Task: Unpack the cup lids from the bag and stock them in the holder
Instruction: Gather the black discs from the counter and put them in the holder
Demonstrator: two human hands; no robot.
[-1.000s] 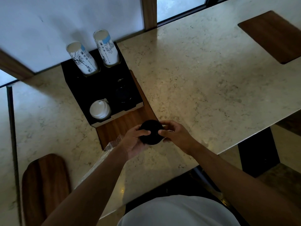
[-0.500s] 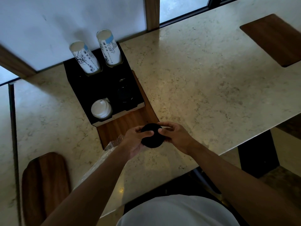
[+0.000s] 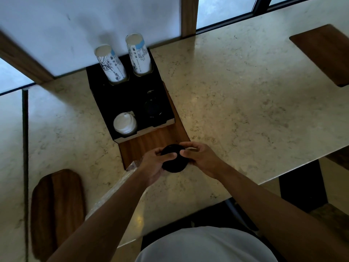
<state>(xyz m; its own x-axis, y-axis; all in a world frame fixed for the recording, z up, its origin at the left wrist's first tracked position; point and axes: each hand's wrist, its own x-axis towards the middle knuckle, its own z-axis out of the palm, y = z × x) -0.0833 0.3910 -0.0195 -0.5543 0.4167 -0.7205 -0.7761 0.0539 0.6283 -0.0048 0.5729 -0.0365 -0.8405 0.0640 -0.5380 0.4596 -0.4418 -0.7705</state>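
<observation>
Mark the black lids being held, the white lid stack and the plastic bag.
black lids (image 3: 173, 163), head view, lower top face
white lid stack (image 3: 124, 123), head view, top lid centre
plastic bag (image 3: 115, 188), head view, clear film beside left forearm

The holder (image 3: 130, 103) is sitting on the worktop (image 3: 236, 103), cup stacks (image 3: 111, 65) standing behind the lids (image 3: 125, 125) in it.

A pale marbled table (image 3: 236, 95) ran along frosted windows (image 3: 90, 25) framed in wood (image 3: 188, 16); dark wooden boards (image 3: 324, 55) lay upon it; light was dim.
</observation>
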